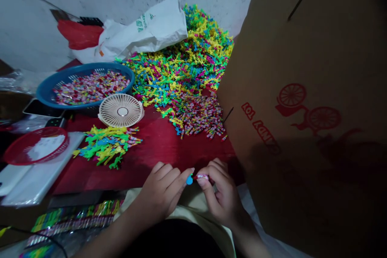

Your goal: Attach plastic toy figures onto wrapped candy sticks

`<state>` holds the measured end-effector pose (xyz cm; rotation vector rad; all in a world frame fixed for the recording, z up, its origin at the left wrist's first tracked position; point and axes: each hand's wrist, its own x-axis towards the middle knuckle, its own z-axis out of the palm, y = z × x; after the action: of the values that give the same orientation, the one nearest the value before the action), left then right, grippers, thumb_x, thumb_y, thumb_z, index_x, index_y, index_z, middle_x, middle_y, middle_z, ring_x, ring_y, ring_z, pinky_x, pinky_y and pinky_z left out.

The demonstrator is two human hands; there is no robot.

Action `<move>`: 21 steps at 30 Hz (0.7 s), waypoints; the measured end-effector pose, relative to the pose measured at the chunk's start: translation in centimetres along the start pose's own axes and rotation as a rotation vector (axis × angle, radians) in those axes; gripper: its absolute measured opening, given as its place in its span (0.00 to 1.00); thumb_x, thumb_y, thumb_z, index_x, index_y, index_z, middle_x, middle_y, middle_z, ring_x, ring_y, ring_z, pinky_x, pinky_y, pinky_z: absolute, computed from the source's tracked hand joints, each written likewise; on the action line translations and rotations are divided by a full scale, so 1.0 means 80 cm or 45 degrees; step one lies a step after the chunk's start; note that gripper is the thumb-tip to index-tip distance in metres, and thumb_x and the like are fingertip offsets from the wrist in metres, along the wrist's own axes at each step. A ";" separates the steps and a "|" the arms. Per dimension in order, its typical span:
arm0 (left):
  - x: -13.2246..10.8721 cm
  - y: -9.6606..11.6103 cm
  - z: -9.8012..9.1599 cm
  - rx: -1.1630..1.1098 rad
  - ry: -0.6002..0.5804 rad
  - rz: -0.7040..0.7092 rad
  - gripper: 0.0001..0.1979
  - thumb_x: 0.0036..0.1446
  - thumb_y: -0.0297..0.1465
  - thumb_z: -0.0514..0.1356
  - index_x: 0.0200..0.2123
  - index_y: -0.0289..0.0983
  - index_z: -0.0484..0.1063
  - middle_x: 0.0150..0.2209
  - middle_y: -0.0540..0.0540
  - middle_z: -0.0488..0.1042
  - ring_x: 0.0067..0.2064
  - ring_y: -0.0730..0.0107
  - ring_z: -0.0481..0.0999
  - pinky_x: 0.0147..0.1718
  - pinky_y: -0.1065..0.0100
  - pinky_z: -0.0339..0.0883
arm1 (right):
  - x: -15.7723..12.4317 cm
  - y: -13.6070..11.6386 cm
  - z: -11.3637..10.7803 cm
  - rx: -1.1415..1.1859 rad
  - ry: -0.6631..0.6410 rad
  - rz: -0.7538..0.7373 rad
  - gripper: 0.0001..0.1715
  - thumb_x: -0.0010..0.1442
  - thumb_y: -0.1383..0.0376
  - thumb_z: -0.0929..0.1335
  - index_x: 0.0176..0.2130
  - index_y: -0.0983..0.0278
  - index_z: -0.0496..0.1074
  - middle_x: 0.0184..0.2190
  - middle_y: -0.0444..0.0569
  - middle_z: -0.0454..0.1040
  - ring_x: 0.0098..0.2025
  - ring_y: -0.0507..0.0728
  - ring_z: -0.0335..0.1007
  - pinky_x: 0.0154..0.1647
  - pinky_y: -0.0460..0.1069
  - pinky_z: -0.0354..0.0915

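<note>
Near the table's front edge, my left hand (165, 187) pinches a small blue plastic toy piece (189, 179), most of it hidden by the fingers. Facing it, my right hand (219, 189) grips a small candy tube (202, 177) with a pink-and-white wrapper and a dark red end. The red end points at the blue piece; whether the two touch I cannot tell. Farther back lies a heap of similar wrapped tubes (201, 117). Behind that spreads a large pile of yellow, green, blue and pink plastic toys (181, 68). Left of my hands are toys joined to tubes (109, 145).
A blue basket (45, 90) of wrapped tubes stands at the back left, a round white fan (121, 111) before it. A red basket (18, 149) rests on clear plastic bags (36, 187). A tall cardboard box (302, 68) blocks the right side. A white sack (151, 28) lies behind.
</note>
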<state>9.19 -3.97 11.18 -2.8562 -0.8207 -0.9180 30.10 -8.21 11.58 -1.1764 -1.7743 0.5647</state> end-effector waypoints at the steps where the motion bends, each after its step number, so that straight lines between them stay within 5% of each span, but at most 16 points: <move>1: 0.000 0.000 0.000 -0.001 0.002 0.001 0.16 0.72 0.23 0.51 0.58 0.30 0.71 0.31 0.47 0.71 0.34 0.62 0.64 0.40 0.59 0.57 | 0.000 0.000 0.001 -0.004 0.005 0.003 0.09 0.73 0.69 0.63 0.39 0.60 0.68 0.33 0.44 0.70 0.39 0.58 0.64 0.44 0.55 0.56; 21: -0.007 -0.004 0.011 0.064 -0.104 0.014 0.17 0.75 0.26 0.48 0.60 0.30 0.69 0.34 0.46 0.75 0.35 0.61 0.67 0.40 0.58 0.56 | -0.002 0.011 0.015 -0.087 -0.063 0.125 0.14 0.75 0.64 0.62 0.36 0.60 0.69 0.32 0.46 0.72 0.38 0.58 0.68 0.47 0.56 0.61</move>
<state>9.11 -3.79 10.14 -2.8685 -0.8216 -0.7732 29.52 -7.87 10.29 -1.3130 -1.7976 0.5995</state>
